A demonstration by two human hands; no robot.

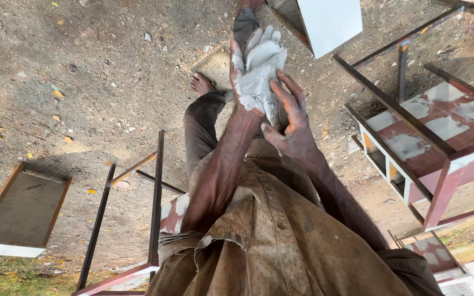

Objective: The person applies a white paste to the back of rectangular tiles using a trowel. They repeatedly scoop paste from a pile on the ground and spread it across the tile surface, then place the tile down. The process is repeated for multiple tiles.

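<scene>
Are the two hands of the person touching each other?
Touching. The head view shows the right hand gripping the putty-coated left hand, its fingers lying on the grey putty.

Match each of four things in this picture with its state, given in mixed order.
1 left hand
2 right hand
3 desk
4 foot

a bare, on the dirt
b red-brown with pale patches
c coated in grey putty
d dusty, fingers curled on the putty

Pairs: 1-c, 2-d, 3-b, 4-a

shirt: tan, dotted, stained, sleeves rolled | trousers: dark grey | left hand [250,77]: grey-smeared | feet: bare
</scene>
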